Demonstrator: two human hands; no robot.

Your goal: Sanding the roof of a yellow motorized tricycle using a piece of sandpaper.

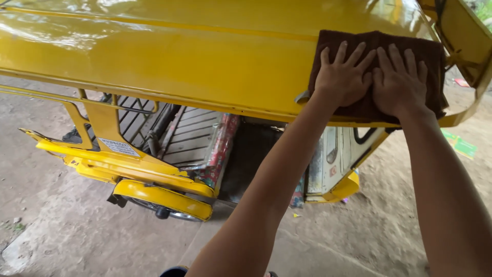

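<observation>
Under both flat hands, brown cloth.

An outdoor parking or wash spot, shown by the glossy yellow metal sidecar roof of a tricycle standing on bare packed dirt ground, with green leaves beyond the roof's far corner.

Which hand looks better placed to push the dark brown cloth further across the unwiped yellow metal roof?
Probably the left hand: it lies flat on the dark brown cloth on the side facing the long yellow metal roof. The right hand presses nearer the roof's far edge.
</observation>
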